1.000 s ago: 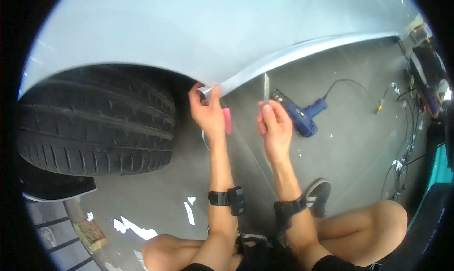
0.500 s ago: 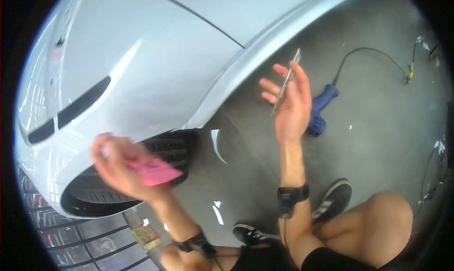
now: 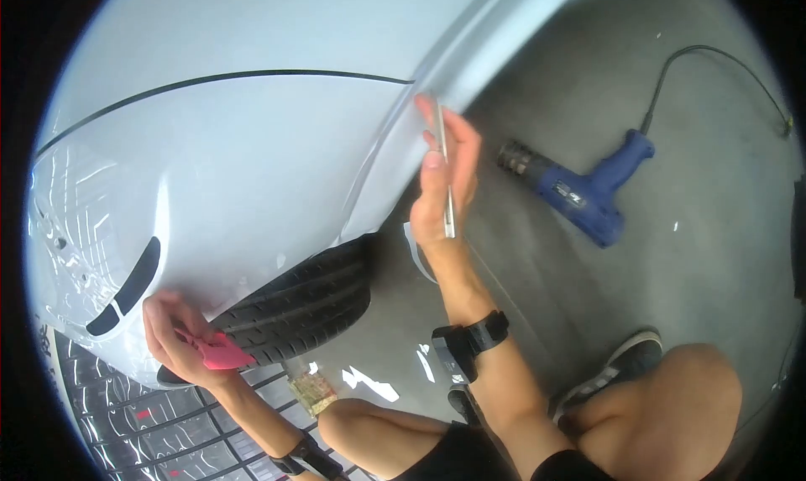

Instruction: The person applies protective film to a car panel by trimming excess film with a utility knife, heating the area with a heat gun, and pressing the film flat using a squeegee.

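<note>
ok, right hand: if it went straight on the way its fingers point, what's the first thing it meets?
Likely the pale car body, near the end of the dark seam. The right hand already overlaps the panel in this view; I can't tell the gap.

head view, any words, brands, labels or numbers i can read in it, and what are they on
No text can be read for certain.
Blue heat gun: pale lettering or a logo on its body, too blurred to read.
Black device on the right wrist: tiny pale marks, too small to read.
Pink tool: no legible text.
</note>
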A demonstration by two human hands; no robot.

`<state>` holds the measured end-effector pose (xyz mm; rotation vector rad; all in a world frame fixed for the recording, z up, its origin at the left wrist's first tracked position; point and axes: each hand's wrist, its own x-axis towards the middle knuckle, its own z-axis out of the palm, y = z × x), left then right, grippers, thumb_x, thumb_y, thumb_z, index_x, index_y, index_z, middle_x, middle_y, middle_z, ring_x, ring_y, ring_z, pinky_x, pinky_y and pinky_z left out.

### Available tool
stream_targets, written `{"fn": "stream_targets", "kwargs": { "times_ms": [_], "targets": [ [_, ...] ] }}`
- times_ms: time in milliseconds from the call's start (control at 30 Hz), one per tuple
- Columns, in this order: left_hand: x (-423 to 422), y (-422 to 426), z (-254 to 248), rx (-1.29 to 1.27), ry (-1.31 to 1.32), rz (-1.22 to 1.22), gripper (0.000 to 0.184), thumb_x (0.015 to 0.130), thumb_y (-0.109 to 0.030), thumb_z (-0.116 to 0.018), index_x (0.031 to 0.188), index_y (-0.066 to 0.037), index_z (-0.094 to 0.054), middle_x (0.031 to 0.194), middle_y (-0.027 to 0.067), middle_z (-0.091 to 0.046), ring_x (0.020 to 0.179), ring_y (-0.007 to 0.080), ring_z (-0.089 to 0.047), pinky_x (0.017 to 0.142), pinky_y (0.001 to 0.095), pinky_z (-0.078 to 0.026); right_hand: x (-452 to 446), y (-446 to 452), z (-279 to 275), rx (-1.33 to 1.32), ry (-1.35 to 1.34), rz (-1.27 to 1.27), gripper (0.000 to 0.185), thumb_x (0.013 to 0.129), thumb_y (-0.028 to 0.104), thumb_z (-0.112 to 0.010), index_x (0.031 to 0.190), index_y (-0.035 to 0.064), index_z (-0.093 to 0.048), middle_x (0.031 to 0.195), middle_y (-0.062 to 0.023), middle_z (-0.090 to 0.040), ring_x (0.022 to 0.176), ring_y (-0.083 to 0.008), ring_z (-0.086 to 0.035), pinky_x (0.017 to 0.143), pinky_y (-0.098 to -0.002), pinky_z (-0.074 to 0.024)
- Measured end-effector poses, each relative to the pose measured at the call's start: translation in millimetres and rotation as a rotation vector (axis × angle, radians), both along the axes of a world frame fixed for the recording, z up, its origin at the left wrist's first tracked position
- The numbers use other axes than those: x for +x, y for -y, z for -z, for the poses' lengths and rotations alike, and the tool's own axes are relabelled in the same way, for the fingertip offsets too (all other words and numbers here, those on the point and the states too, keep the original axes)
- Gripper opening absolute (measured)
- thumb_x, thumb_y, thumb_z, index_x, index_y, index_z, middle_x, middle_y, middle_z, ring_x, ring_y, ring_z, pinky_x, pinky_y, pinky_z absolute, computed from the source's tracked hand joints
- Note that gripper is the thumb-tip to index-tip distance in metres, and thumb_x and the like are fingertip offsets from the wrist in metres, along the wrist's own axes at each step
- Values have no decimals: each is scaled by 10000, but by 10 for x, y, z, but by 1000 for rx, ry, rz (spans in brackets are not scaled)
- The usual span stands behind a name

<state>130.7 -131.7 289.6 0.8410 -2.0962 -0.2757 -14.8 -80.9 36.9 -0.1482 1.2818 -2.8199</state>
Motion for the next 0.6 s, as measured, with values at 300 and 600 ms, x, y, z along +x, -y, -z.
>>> {"fn": "stream_targets", "kwargs": {
  "times_ms": [300,600],
  "targets": [
    [-34,-30,67,-94,24,-75,321,1009,-217,-418,780,-26,-539,544,-13,-307,421,48,-251,388,207,-171,71,209,-52,-40,47,31,539,1027,409,-405,1345,-25,-383,1375,-259,-536,1320,-302,-483,1091,-431,-368],
    [-46,-36,90,-69,-26,-63,389,1041,-262,-386,762,-27,-523,542,-12,-297,410,50,-234,381,207,-166,122,462,-201,-19,109,228,501,1048,381,-344,1337,-28,-365,1378,-258,-549,1317,-264,-466,1120,-390,-268]
  ]
}}
